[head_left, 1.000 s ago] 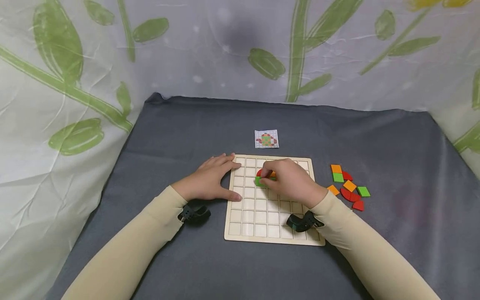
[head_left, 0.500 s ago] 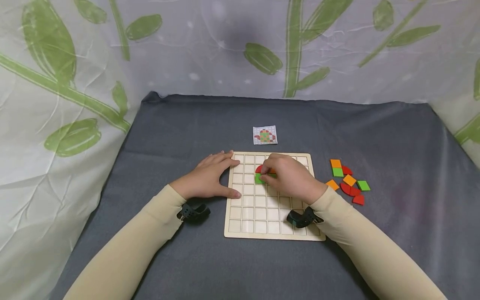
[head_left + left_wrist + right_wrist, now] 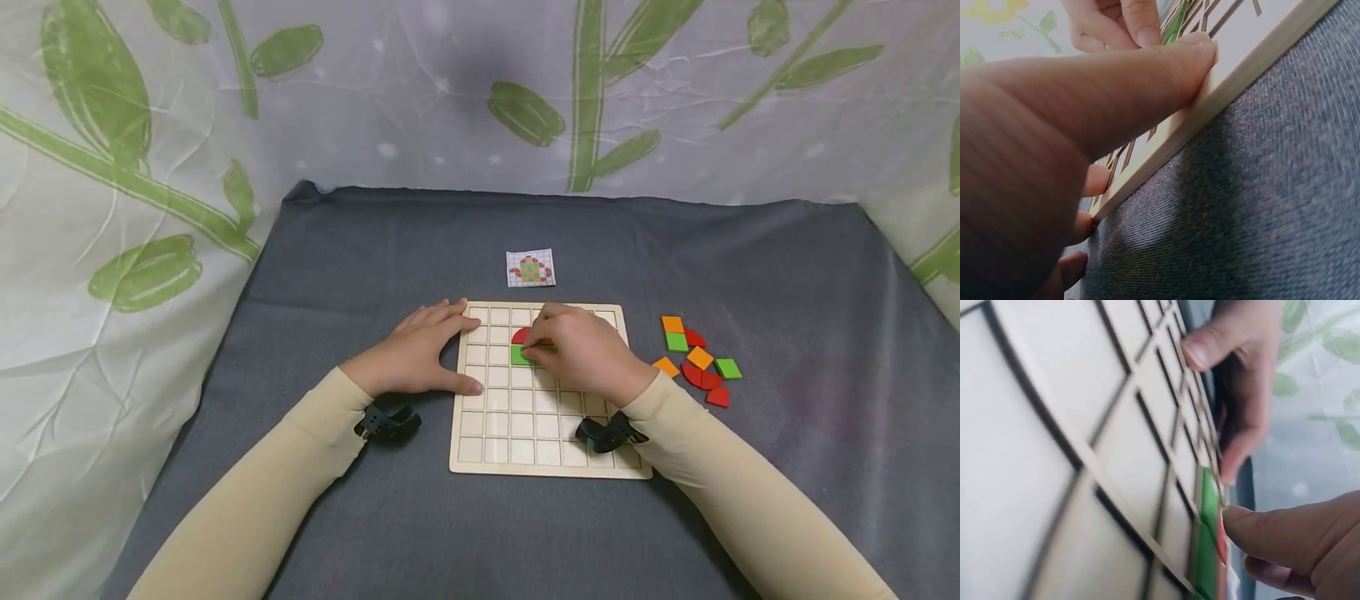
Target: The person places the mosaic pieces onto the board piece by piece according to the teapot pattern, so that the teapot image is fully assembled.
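The left hand point(image 3: 423, 350) lies spread with straight fingers at the left edge of the wooden grid board point(image 3: 472, 465). Its thumb point(image 3: 1185, 59) rests on the board's rim. Over the upper middle of the board, the right hand point(image 3: 585, 350) has its fingers curled, thumb and index fingertips right at the pieces there. A red rounded piece point(image 3: 519, 336) and a green square point(image 3: 518, 356) show beside those fingertips. In the right wrist view, the right thumb point(image 3: 1272, 534) comes up to the red piece. I cannot tell whether the fingertips pinch a piece; the hand covers part of the row.
A small pattern card point(image 3: 530, 269) lies beyond the board. Right of the board are loose pieces: orange squares point(image 3: 672, 324), green squares point(image 3: 727, 368) and red rounded pieces point(image 3: 717, 397). Grey cloth point(image 3: 375, 533) covers the table, and a leaf-printed curtain point(image 3: 435, 100) hangs behind.
The whole view has shifted slightly upward. Both hands stay nearly in place relative to the board, and the right fingertips remain at the same pieces.
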The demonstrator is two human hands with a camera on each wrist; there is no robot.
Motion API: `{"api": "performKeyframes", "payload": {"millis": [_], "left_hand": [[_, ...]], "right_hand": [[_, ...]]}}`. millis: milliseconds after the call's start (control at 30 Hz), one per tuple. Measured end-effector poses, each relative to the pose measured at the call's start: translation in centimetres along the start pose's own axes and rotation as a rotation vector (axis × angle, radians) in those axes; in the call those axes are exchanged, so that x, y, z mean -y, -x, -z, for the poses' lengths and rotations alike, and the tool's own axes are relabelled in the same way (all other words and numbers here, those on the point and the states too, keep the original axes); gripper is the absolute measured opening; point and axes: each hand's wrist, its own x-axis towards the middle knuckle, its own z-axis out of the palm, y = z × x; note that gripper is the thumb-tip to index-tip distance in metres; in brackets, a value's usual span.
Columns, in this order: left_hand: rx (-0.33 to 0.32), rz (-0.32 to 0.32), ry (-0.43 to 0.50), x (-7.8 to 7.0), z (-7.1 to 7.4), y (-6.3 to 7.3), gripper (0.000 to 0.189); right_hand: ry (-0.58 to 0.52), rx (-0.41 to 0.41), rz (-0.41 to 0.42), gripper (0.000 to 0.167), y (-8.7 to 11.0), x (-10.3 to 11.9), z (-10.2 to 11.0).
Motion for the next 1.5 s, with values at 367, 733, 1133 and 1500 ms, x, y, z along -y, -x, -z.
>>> {"api": "performKeyframes", "payload": {"millis": [367, 733, 1133, 1500], "left_hand": [[-0.006, -0.003, -0.002, 0.2, -0.1, 0.1, 0.1], [0.008, -0.004, -0.004, 0.4, -0.1, 0.0, 0.101], [0.006, 0.0, 0.009, 0.5, -0.1, 0.2, 0.1], [0.001, -0.003, -0.005, 0.5, 0.0, 0.0, 0.1]], "right_hand": [[-0.024, -0.003, -0.159, 0.009, 1.9, -1.9, 4.2], [-0.054, 0.106, -0.302, 0.016, 5.0, -4.0, 6.8], [-0.04, 0.341, -0.302, 0.033, 8.1, -6.9, 8.5], [-0.033, 0.389, -0.325, 0.02, 8.3, -7.8, 8.1]]}}
